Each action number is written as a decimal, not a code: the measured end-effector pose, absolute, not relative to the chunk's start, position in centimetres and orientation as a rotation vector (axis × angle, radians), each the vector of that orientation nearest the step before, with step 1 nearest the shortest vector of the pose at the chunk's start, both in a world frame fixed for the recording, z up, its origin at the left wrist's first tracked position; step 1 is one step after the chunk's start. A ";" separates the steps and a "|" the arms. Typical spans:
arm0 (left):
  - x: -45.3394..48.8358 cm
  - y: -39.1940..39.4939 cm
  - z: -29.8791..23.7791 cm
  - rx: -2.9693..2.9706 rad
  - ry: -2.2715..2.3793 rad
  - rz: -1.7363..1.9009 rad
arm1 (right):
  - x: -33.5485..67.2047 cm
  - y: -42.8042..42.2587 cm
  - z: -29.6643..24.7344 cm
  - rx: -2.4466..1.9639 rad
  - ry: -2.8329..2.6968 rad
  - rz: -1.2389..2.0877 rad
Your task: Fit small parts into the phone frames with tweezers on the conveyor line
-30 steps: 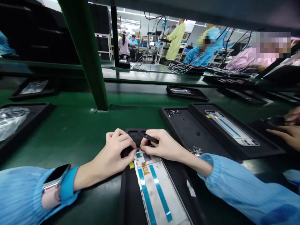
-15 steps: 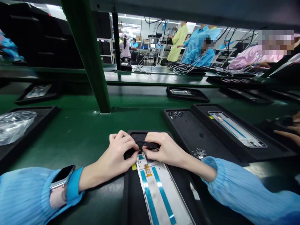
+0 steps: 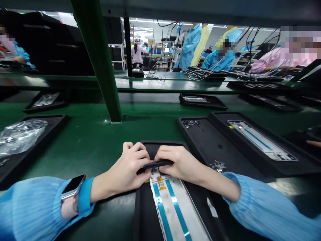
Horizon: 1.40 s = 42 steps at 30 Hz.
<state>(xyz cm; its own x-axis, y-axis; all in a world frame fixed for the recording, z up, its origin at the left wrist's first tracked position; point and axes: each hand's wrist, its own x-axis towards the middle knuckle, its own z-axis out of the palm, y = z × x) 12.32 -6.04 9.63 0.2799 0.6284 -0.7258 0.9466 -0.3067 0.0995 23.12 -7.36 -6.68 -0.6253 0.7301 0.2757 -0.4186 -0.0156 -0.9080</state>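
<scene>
A silver phone frame (image 3: 174, 207) with two blue strips and a small orange flex cable (image 3: 161, 183) lies in a black foam tray (image 3: 143, 211) in front of me. Both hands meet over its far end. My right hand (image 3: 179, 164) is closed around black tweezers (image 3: 158, 164), which slant across toward the left fingers. My left hand (image 3: 135, 165) is closed in a pinch at the frame's far left corner, beside a yellow tab (image 3: 147, 181). Whatever lies between its fingertips is hidden. The frame's top edge is mostly covered by my fingers.
To the right, one tray (image 3: 203, 144) holds small metal parts (image 3: 218, 166), and another holds a second phone frame (image 3: 262, 139). On the left, a tray (image 3: 56, 129) carries a clear plastic bag (image 3: 23, 135). A green post (image 3: 100, 67) rises beyond my hands. Co-workers are farther back.
The tweezers have swung so one end now reaches the left fingers, and both hands sit closer over the frame's far end. The whole view has shifted slightly.
</scene>
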 end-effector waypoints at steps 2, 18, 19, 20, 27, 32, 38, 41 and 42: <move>12.5 -5.9 9.6 2.063 1.355 -0.827 | 23.1 -6.9 -6.9 -0.311 -1.392 1.800; 13.2 -5.4 9.2 2.139 1.197 -0.928 | 22.6 -5.7 -7.3 -0.300 -1.043 2.461; 13.3 -5.4 9.2 2.156 1.176 -0.954 | 22.5 -5.7 -7.3 -0.312 -1.046 2.454; 13.3 -5.5 9.2 2.176 1.144 -0.994 | 22.4 -5.8 -7.2 -0.325 -1.050 2.445; 12.7 -6.0 9.7 2.147 1.119 -1.116 | 22.5 -6.0 -7.5 -0.370 -0.959 2.348; 11.8 -5.9 9.8 1.999 1.352 -0.777 | 22.8 -6.3 -7.0 -0.613 -0.639 2.236; 11.9 -6.0 9.6 1.968 1.407 -0.691 | 22.8 -6.7 -6.8 -0.448 -0.674 2.148; 11.9 -6.0 9.6 1.973 1.420 -0.683 | 22.7 -6.8 -6.9 -0.384 -0.761 2.109; 11.9 -6.0 9.6 1.978 1.422 -0.682 | 22.7 -6.8 -6.9 -0.378 -0.777 2.104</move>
